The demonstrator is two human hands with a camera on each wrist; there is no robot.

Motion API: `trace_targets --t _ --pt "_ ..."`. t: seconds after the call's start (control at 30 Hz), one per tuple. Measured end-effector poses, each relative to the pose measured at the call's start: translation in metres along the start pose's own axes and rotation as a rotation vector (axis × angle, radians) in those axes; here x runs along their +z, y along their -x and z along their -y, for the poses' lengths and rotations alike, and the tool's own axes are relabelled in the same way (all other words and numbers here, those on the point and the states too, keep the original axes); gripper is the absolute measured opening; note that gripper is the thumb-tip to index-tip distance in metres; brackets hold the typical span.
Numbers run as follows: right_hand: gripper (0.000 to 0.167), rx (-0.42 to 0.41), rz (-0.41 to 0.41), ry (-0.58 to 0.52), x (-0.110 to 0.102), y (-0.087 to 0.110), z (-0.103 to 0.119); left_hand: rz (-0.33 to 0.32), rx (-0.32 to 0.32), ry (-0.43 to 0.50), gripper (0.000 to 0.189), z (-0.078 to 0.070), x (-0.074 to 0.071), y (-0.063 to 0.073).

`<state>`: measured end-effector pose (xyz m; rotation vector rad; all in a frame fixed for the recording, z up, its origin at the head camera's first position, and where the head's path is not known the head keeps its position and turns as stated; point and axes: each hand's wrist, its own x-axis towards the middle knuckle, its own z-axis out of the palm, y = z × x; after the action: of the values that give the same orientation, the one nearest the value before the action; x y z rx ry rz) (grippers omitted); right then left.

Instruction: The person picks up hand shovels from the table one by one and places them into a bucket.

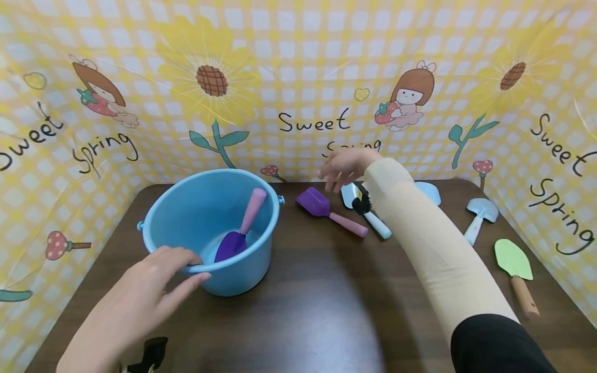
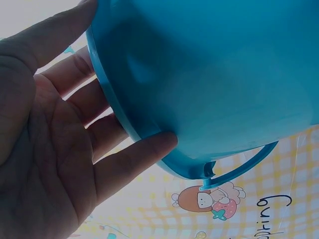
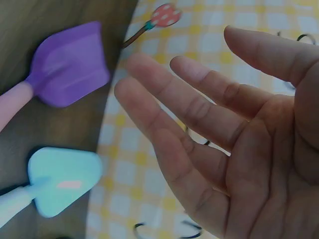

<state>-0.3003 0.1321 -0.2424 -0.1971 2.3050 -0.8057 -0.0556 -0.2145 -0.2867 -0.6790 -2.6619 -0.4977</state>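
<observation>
A blue plastic bucket (image 1: 247, 277) stands at the left of the dark table. My left hand (image 1: 149, 287) grips its near rim, also seen in the left wrist view, where the fingers (image 2: 89, 97) reach behind the rim. Inside the bucket leans a purple shovel (image 1: 231, 245) with a pink handle. Near the back edge my right hand (image 1: 350, 163) hovers with loosely spread fingers, holding nothing. Below and beside it lie a second purple shovel (image 1: 317, 202) with a pink handle and a light blue shovel (image 1: 380, 226), partly hidden by the black wrist strap.
Farther right lie a light blue tool head (image 1: 429, 191), partly behind my right sleeve, a pale blue hoe-like tool (image 1: 483, 208), and a green trowel (image 1: 514, 259) with a wooden handle. A yellow checked cloth (image 1: 289, 67) walls the table (image 1: 298, 321) at the back and sides.
</observation>
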Motion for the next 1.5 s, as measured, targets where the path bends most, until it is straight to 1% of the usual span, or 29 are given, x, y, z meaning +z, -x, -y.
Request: trace_targets --t 0.13,0.23,0.5,0.67,0.83,0.97,1.1,1.33,1.5 --pt "0.037 0.043 0.011 -0.068 0.004 -0.006 -0.019 0.002 0.013 0.0 0.019 0.0 0.0 0.0" --pt "0.037 0.065 0.015 -0.129 0.006 -0.009 -0.029 0.007 0.007 0.0 0.018 -0.001 0.0 0.0" --pt "0.042 0.126 0.028 -0.177 0.012 -0.015 -0.047 0.025 -0.024 0.0 0.017 -0.001 -0.001 0.0" --pt "0.046 0.149 0.052 -0.133 0.014 -0.016 -0.054 0.042 -0.047 0.003 0.016 -0.001 -0.002 0.0" --pt "0.051 0.187 0.091 -0.085 0.017 -0.023 -0.064 0.048 -0.057 0.006 0.015 -0.001 -0.002 0.001" --pt "0.052 0.191 0.1 -0.078 0.021 -0.028 -0.07 0.055 -0.066 0.002 0.014 -0.001 -0.003 0.001" --pt "0.049 0.216 0.095 -0.093 0.026 -0.028 -0.069 0.052 -0.061 0.005 0.014 -0.002 -0.003 0.0" --pt "0.052 0.244 0.119 -0.058 0.033 -0.031 -0.072 0.041 -0.044 0.003 0.015 -0.002 -0.003 0.0" --pt "0.047 0.243 0.117 -0.024 0.038 -0.036 -0.077 0.032 -0.032 0.001 0.015 -0.002 -0.002 0.0"
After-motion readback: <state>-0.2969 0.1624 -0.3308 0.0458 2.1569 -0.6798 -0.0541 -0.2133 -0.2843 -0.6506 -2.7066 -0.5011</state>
